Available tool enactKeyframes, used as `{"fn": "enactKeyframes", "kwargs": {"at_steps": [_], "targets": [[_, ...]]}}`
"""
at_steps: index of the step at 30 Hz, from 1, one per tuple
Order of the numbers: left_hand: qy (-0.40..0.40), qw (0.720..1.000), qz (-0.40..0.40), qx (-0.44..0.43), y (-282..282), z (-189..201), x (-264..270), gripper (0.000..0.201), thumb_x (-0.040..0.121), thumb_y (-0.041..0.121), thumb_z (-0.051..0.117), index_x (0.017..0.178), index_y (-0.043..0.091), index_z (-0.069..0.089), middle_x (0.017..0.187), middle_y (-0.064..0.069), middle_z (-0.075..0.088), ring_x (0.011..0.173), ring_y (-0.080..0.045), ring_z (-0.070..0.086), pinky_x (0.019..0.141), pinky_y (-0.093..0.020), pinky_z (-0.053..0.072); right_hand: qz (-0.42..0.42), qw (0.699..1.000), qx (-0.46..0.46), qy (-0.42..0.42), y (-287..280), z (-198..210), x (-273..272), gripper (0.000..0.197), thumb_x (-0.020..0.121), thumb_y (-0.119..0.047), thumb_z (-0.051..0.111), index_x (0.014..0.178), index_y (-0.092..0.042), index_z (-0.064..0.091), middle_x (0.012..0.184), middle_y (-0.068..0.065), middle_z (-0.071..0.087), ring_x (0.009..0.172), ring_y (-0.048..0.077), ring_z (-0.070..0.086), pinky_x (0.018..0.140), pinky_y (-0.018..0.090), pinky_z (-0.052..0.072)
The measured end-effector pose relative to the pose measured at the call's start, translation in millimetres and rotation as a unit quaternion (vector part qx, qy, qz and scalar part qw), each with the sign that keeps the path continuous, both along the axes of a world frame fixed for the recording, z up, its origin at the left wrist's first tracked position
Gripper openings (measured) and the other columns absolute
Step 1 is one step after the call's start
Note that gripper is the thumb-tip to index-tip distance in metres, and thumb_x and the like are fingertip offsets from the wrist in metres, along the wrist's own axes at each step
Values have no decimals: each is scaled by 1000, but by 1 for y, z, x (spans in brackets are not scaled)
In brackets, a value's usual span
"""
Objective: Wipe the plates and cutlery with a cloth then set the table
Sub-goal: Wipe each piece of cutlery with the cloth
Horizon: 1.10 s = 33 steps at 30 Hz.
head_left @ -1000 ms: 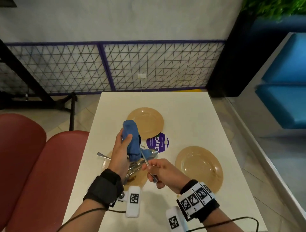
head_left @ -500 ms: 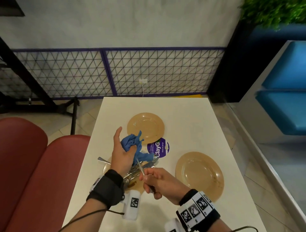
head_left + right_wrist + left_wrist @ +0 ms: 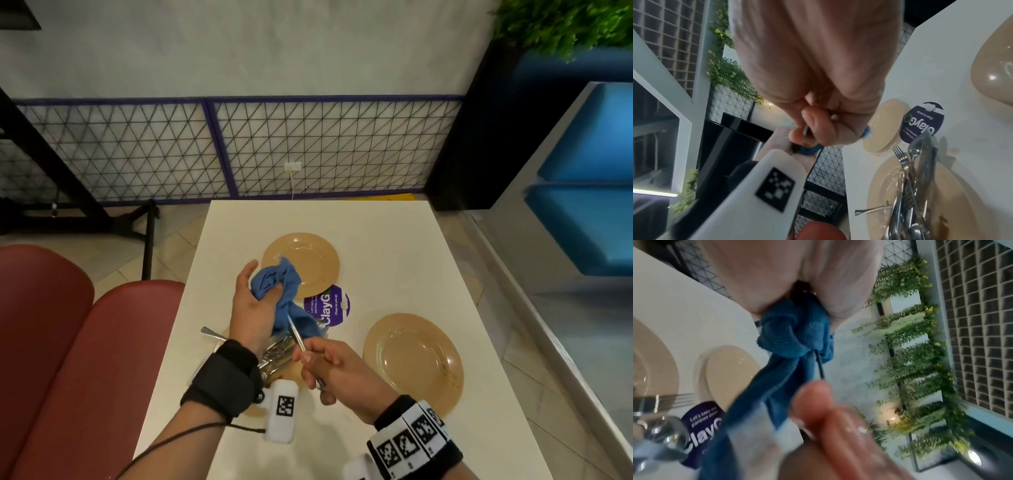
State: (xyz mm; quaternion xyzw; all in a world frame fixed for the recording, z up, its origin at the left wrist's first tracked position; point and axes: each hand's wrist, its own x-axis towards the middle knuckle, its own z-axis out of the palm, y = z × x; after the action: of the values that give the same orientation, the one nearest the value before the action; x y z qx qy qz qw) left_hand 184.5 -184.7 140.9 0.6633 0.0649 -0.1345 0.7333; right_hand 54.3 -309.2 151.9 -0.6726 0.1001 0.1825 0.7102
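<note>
My left hand (image 3: 255, 301) grips a bunched blue cloth (image 3: 281, 291) above the white table (image 3: 376, 233); the cloth (image 3: 795, 334) wraps the far end of a thin metal piece of cutlery (image 3: 296, 334). My right hand (image 3: 329, 366) grips that piece's handle (image 3: 805, 130) between thumb and fingers. Which kind of cutlery it is stays hidden by the cloth. Below the hands, a tan plate (image 3: 951, 186) holds a pile of forks, spoons and knives (image 3: 912, 178). Two more tan plates lie bare: one far (image 3: 308, 260), one to the right (image 3: 414, 359).
A round purple "ClayG" sticker (image 3: 327, 305) lies between the plates. Red seat cushions (image 3: 68, 359) border the table's left edge, a mesh fence (image 3: 239, 147) stands beyond the far edge, and blue seats (image 3: 589, 171) are at the right.
The left hand has loosened and rebunched the cloth lower on the cutlery piece, and the right hand has drawn the handle back toward me. The head view has tilted slightly.
</note>
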Motion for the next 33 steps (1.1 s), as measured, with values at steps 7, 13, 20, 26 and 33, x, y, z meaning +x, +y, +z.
{"fn": "enactKeyframes", "kwargs": {"at_steps": [7,13,20,26,33], "targets": [[105,988,-104,-32,-14,-9,-32,23,102,20,55,121,11,63,102,-19,74,81,-30,72,56,-31,56,-19,995,-95,14,-3,-20,10,20,104,-25,45,91,-14,56,68,0,57,57,11,45,47,23,40],[46,975,-206,64,-1,-9,-29,22,98,11,59,117,21,66,108,-5,76,94,-22,74,69,-29,59,-57,975,-213,32,-32,-17,9,17,100,-27,50,101,-20,66,92,1,70,62,12,56,53,25,52],[-66,915,-354,183,1,5,-26,25,92,16,67,115,24,66,104,2,75,93,-13,72,86,-35,58,-150,972,-167,-70,-51,-3,46,26,100,-34,56,107,-13,68,87,7,66,67,9,61,63,46,58],[-25,943,-289,165,5,8,-21,65,77,25,85,131,34,48,120,8,62,101,-14,69,88,-33,59,-164,962,-192,-107,-48,-5,57,18,99,-27,56,92,-20,71,78,-9,66,69,11,60,74,39,55],[27,911,-337,236,13,-11,-32,44,78,59,71,94,18,74,87,-7,76,79,-25,72,77,-45,57,-224,955,-186,-66,-40,-48,59,49,83,-55,54,76,-6,56,73,21,61,73,44,61,66,61,54]]}}
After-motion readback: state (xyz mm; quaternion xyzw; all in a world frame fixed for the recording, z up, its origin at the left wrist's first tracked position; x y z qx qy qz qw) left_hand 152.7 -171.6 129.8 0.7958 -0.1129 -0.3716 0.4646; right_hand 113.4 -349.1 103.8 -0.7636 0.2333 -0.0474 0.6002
